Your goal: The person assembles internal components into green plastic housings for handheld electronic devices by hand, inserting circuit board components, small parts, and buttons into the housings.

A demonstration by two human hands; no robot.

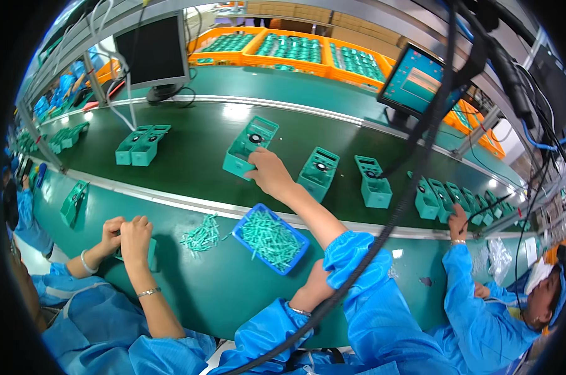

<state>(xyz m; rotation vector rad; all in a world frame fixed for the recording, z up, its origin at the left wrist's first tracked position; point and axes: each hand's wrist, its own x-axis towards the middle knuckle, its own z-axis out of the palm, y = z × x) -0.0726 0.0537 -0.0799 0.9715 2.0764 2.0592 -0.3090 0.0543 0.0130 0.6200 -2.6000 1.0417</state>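
Over the dark green conveyor belt, my right hand grips the near right edge of a green plastic housing. This open box has a round black-and-white part inside and slots at its far end. My left hand rests low beside a blue tray; its fingers are hidden behind my right sleeve. Small green plastic strips fill the tray. A loose pile of similar strips lies on the green bench to its left.
More housings stand on the belt, a pair at left and others rightward. Co-workers' hands hold a green piece at left; another hand reaches in at right. Black cables cross in front. Monitors and orange crates stand behind.
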